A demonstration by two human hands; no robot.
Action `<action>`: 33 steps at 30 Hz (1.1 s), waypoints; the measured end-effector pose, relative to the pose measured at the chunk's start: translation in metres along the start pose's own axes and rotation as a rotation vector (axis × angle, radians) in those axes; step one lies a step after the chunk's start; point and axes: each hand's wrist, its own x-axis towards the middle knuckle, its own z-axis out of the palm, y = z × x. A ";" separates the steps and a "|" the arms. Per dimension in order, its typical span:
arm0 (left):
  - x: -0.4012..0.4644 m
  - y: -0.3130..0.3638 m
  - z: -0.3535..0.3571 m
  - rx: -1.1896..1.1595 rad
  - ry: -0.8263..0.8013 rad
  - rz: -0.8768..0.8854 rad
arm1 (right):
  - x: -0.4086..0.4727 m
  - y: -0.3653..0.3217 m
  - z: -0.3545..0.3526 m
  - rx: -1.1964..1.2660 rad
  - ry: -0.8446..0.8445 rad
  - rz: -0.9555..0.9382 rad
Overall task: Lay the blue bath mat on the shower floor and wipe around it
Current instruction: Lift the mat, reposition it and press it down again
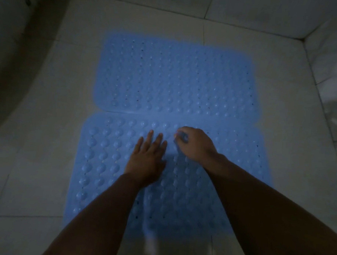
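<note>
Two bare forearms reach in from the bottom edge, over the near part of a blue bath mat (179,197) that lies on the pale tiled shower floor (33,158). The light is dim and the near end of the mat is blurred, so its closest edge is hard to trace.

The left hand (147,157) rests palm down on the near section of the mat, fingers (149,135) straight and slightly spread, pointing away from the body; its grip is wide and holds nothing. Just beside it, to the right, the right hand (194,144) is curled, its fingertips bent down to the mat surface close to the crease. This grip is narrow, and something bluish shows at the fingertips, but I cannot tell whether they pinch the mat itself or merely press on it.

The mat is covered in rows of round raised bumps and small holes. A fold line runs across it just beyond the hands, splitting it into a near section and a far section; the far section also lies flat on the tiles and looks narrower.

Tiled floor shows around the mat on the left, right and far sides. At the far left a curved white fixture (9,38) stands well apart from the mat. On the right and at the back, tiled walls (333,64) rise from the floor.
</note>
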 end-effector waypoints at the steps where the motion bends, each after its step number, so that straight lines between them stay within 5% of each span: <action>1: 0.001 0.005 0.005 0.014 -0.040 -0.011 | 0.001 0.001 -0.001 0.004 0.057 -0.025; 8: -0.007 0.016 0.026 0.063 0.029 -0.070 | 0.006 0.013 0.030 0.006 0.309 -0.203; 14: -0.003 0.016 0.026 0.065 0.012 -0.065 | 0.020 0.028 0.048 -0.032 0.307 -0.280; 21: 0.007 0.009 0.001 -0.003 -0.162 -0.028 | 0.019 0.000 0.022 -0.094 0.158 -0.189; 26: -0.004 -0.052 -0.046 -0.078 0.065 -0.116 | 0.004 -0.063 0.027 -0.102 -0.028 -0.198; 33: -0.049 -0.110 -0.041 0.038 0.211 -0.380 | -0.053 -0.101 0.134 -0.261 -0.046 -0.126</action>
